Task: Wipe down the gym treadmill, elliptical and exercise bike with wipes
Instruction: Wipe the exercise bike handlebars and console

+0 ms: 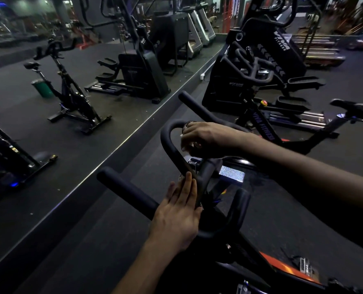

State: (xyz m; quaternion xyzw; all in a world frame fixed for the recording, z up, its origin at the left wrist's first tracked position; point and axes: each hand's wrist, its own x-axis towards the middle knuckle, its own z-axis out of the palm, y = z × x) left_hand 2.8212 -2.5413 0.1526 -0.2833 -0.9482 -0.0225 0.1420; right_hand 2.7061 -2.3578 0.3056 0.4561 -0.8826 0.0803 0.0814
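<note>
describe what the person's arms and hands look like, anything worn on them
Both forearms are bare, with no sleeves in view and no gloves. The right hand wears a chunky ring with a dark, rounded top on one finger, and its fingernails look long and pale. The left hand shows no ring, watch or band. No wristwear is visible on either arm.

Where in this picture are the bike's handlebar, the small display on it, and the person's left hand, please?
handlebar [171, 143]: head view, on the curved front loop of the bar.
display [232, 173]: head view, on the middle of its lit screen.
left hand [177, 217]: head view, on the back of the hand.
</note>
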